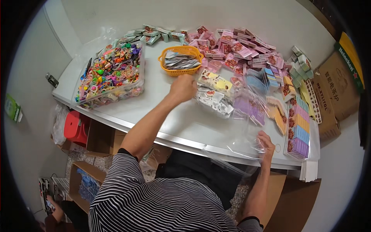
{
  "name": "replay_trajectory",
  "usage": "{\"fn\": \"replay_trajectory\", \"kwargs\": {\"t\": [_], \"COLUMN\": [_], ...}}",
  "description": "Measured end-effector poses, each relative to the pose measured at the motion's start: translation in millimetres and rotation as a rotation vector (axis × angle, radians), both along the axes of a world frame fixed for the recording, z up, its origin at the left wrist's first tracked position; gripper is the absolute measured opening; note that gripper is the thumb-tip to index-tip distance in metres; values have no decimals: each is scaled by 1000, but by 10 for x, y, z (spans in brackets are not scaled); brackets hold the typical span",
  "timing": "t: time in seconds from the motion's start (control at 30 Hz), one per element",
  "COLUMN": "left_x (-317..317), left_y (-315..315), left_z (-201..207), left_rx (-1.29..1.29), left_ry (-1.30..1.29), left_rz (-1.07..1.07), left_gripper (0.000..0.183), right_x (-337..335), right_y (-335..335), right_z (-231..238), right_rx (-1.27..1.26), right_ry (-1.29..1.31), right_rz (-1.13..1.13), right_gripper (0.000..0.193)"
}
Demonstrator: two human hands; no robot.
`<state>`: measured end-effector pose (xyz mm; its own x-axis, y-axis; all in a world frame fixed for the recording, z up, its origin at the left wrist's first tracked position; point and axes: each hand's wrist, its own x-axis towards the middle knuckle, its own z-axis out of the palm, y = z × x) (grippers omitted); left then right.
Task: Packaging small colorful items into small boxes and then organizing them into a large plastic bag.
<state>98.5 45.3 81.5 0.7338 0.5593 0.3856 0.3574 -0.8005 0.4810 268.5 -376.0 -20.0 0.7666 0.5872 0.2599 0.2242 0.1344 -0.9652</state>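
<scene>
My left hand (pixel 183 89) is closed just in front of a yellow plastic basket (pixel 179 72) of flat silvery packets. What its fingers hold, if anything, is hidden. Right beside its knuckles lie patterned packets, one with a yellow patch (pixel 216 82) and a white one with dark print (pixel 215 101). Near the table's front edge my right hand (pixel 265 146) curls its fingers on a clear plastic bag (pixel 241 149), which spreads toward the left. Purple cards (pixel 249 107) and a fan of blue cards (pixel 257 82) lie beyond that hand.
A clear tub (pixel 141 73) of colourful small trinkets stands at the left. Green boxes (pixel 150 38) and pink boxes (pixel 232 62) are heaped along the back. Stacked coloured boxes (pixel 297 129) line the right edge, beside cardboard cartons (pixel 340 87). A red stool (pixel 76 127) stands below, left.
</scene>
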Motion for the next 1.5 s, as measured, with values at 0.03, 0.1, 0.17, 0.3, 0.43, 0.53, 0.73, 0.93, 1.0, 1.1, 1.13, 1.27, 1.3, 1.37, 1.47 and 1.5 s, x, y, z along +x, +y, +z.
{"fn": "replay_trajectory", "kwargs": {"t": [0.03, 0.1, 0.17, 0.3, 0.43, 0.53, 0.73, 0.93, 1.0, 1.1, 1.13, 1.27, 1.3, 1.37, 1.47, 1.5], "left_x": [8, -49, -60, -13, -20, -10, -257, -201, 35, 592, 763, 1099, 1132, 1062, 837, 787], "left_y": [36, 139, 391, 1002, 1724, 1806, 2067, -382, -789, -924, -920, -929, -921, -909, -731, -652], "left_z": [118, 456, 574, 782, 643, 487, 148, -45, -432, -621, -624, -428, -493, -589, -436, -459], "left_rx": [3, -497, -581, -488, -388, -469, 617, -92, 141, -181, -508, -678, -677, -986, -958, -966], "left_ry": [3, 59, -12, -75, -80, -11, -78, -259, -212, -114, -27, 183, 195, -11, -197, -186], "left_rz": [-11, -75, 15, 128, 202, 292, 468, -180, -301, -265, -202, -389, -391, -476, -329, -316], "left_gripper": [25, 28, 32, 31, 25, 24, 45, 51, 69, 83, 89, 76, 76, 50, 36, 36], "right_x": [24, 43, 29, 17, -121, -208, -221, -158, -39, 46, 61, -5, 12, -15, 7, -3], "right_y": [-37, -80, -53, -77, 71, 149, 104, -122, -105, -14, 27, 335, 397, 485, 632, 696], "right_z": [-41, -107, -102, -136, -20, 82, 253, 319, 251, 232, 246, 449, 403, 360, 408, 449], "right_rx": [-22, -39, -24, -7, -88, -199, -370, -487, -488, -340, -187, -284, -283, -329, -129, -4], "right_ry": [-29, -51, -42, -19, -186, -337, -356, -447, -457, -271, -58, 288, 299, 201, 177, 66], "right_rz": [-18, -41, -37, -49, -1, 12, 71, -25, 60, -98, -342, -482, -486, -408, -434, -439], "right_gripper": [20, 22, 23, 24, 24, 23, 25, 37, 37, 37, 39, 60, 60, 57, 58, 57]}}
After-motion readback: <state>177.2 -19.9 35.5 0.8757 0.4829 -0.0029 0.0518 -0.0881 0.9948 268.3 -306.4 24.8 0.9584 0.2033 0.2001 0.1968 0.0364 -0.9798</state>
